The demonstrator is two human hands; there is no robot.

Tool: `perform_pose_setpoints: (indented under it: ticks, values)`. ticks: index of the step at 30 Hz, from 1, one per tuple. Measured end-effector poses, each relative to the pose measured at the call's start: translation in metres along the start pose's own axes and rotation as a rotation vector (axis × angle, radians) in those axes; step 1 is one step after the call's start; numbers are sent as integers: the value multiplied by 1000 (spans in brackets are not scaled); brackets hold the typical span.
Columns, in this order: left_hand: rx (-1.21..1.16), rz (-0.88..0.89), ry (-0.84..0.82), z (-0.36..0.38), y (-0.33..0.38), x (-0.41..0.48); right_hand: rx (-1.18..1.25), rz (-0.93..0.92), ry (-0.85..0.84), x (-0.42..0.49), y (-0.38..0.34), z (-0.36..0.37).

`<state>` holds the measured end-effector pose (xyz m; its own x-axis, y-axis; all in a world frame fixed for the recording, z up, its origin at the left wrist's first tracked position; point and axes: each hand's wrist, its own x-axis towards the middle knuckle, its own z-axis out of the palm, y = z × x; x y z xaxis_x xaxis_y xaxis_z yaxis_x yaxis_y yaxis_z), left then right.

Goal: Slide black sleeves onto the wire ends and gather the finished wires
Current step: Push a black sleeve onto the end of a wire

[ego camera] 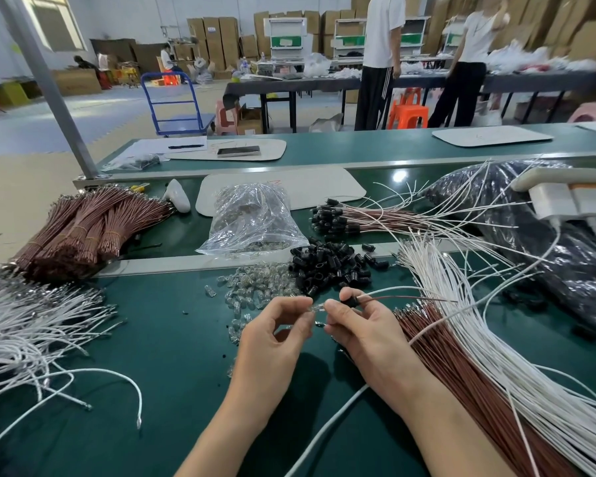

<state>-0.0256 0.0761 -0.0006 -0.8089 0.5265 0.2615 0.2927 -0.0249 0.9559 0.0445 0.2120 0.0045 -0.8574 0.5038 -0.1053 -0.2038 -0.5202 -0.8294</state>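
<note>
My right hand [362, 327] pinches a black sleeve [350, 301] threaded on a white and a brown wire [403, 295] that trail off to the right. My left hand [276, 330] pinches a small clear bulb [319, 308] at the sleeve's mouth. Just beyond my hands lies a heap of loose black sleeves [331, 265], with a scatter of clear bulbs [255, 287] to its left. Finished wires with black sleeves [338, 218] lie farther back, sleeves pointing left. Loose brown wires [468, 370] and white wires [516, 356] fan out on the right.
Tied brown wire bundles [90, 228] lie at the left, with loose white wires [31, 325] in front of them. A clear plastic bag [252, 218] stands behind the bulbs. A dark plastic bag [547, 235] and a white power strip [568, 199] fill the right. Two people stand at a far table.
</note>
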Motion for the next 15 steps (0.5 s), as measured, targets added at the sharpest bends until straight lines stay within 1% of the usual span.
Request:
perform_pose_setpoints:
  ticks: [15]
  values:
    - [4,-14,-3,-1,-4,0,-34,-21,-25,-2,1,-1]
